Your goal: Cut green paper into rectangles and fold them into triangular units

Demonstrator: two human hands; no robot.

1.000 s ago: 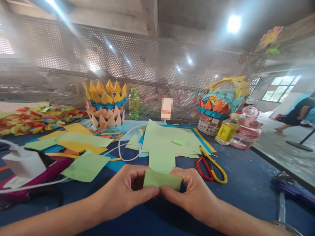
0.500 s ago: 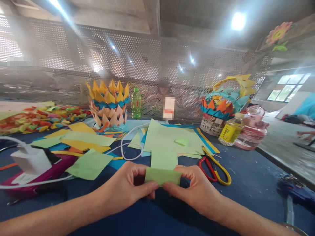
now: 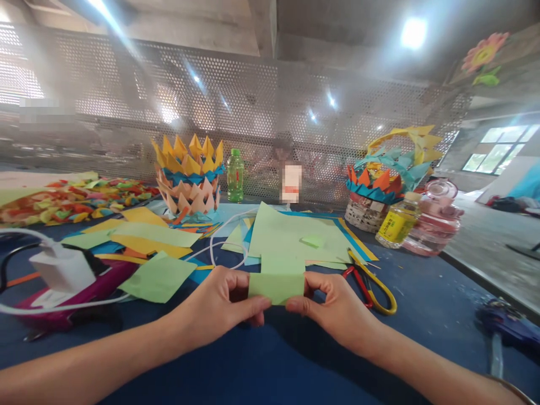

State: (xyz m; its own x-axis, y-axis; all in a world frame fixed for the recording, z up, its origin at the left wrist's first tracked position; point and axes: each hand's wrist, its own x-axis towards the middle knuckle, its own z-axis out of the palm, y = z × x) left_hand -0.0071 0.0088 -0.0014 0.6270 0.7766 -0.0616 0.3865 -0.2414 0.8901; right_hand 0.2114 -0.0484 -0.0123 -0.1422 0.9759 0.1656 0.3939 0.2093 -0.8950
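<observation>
Screen of perforated grey metal [image 3: 244,107] stands behind a dark blue tabletop [image 3: 202,365]. Tall basket of folded paper points, yellow over blue over pale pink [image 3: 188,183], at back left; round basket with orange and blue points and a handle [image 3: 367,214] at back right. Large pale green paper sheet [image 3: 291,230] mid-table, blue and yellow sheets showing beyond its edge. Magenta power strip [image 3: 97,287] at left, white plug adapter [image 3: 63,270] on it. Clear pink bottle [image 3: 432,228] near the round basket.

Left hand [image 3: 236,304]: grasping the left end of a light green paper strip [image 3: 276,288], thumb on the near edge. Right hand [image 3: 327,304]: grasping its right end, thumb likewise. Strip position: between both hands, crosswise fold edge visible, far part reaching the large sheet.

Scissors with red and yellow handles [image 3: 382,298]: just beyond right hand. Green scrap [image 3: 311,242]: on large sheet.
</observation>
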